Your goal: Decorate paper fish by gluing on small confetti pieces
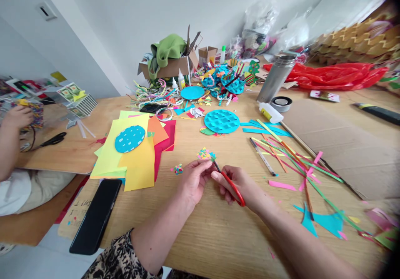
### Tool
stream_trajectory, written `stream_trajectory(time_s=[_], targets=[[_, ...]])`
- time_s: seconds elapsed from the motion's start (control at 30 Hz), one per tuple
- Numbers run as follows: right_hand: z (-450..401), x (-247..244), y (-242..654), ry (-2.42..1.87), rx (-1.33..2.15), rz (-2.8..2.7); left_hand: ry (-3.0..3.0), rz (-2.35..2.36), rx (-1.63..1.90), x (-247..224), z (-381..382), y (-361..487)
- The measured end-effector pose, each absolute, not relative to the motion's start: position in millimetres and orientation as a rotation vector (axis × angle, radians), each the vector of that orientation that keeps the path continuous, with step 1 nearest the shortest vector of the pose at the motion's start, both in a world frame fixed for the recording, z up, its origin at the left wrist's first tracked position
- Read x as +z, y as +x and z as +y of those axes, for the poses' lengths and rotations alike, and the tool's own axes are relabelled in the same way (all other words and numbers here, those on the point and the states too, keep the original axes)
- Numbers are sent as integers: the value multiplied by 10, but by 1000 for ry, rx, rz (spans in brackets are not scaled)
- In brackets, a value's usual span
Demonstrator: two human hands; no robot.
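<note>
My right hand [246, 183] grips red-handled scissors [236, 193], their dark blades pointing up and left. My left hand [194, 181] is pinched beside the blade tips, on what looks like a tiny green piece of paper [213, 158]. Just beyond the fingertips lies a pile of small coloured paper bits [203, 153]. A smaller cluster of bits [178, 169] rests left of my left hand. Farther back sits a blue disc with a scale-like surface [221, 121]. Another blue disc with pale specks [130, 139] lies on yellow paper sheets [108, 145].
A black phone [95, 216] lies at the near left. Rightward are a pen [263, 157], paper strips [289, 145], a glue bottle [270, 113], a steel flask [276, 79] and cardboard [350, 145]. At far left, another person's hand [17, 116] is near black scissors [53, 139].
</note>
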State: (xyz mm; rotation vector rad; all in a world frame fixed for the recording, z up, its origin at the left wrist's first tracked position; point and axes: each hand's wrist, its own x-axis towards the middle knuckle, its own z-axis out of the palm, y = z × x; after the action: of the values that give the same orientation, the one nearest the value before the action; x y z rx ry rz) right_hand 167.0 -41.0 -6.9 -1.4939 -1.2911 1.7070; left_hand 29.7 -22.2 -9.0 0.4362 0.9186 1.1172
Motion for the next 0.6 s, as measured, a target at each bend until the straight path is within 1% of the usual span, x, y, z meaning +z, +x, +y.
stream_trajectory(time_s=[0.27, 0.6], targets=[[-403, -75, 1679, -1508, 1676, -1302, 509, 928, 1075, -85, -234, 295], [-406, -57, 1672, -1507, 1712, -1301, 615, 988, 1155, -103, -220, 296]])
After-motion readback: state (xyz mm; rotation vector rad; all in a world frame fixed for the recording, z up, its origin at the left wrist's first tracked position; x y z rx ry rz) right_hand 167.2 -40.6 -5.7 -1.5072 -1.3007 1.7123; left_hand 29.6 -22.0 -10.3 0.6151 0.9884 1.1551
